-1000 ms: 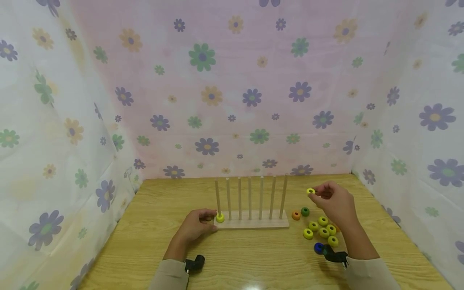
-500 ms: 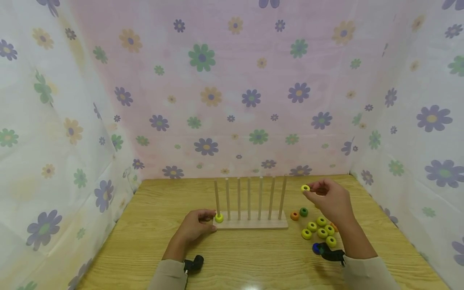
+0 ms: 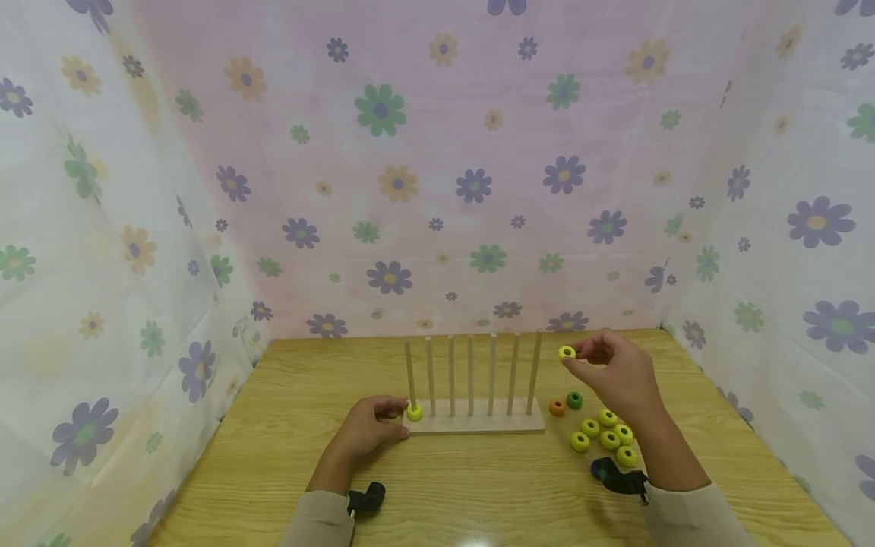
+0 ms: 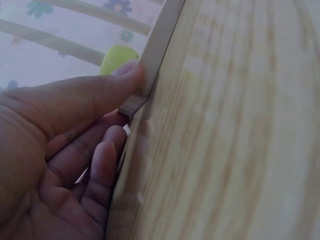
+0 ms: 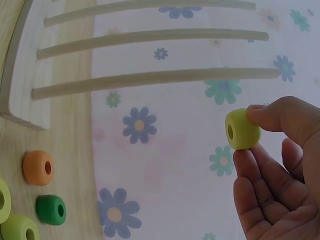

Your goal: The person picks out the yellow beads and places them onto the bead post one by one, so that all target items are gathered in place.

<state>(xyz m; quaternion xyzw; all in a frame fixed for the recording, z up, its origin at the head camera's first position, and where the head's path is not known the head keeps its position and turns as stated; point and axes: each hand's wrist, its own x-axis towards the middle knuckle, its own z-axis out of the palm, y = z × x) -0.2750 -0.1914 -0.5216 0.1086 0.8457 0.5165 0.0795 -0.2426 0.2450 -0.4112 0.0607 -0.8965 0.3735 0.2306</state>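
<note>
Bead sits pinched in your right hand, above the wood-grained tabletop toward its far right corner; your left hand grips the left end of the rack. Flowered cloth stands behind the far edge and along both side edges.

Left hand low, thumb and fingers apparently pinching, right hand held higher, its fingers plainly pinching
</note>
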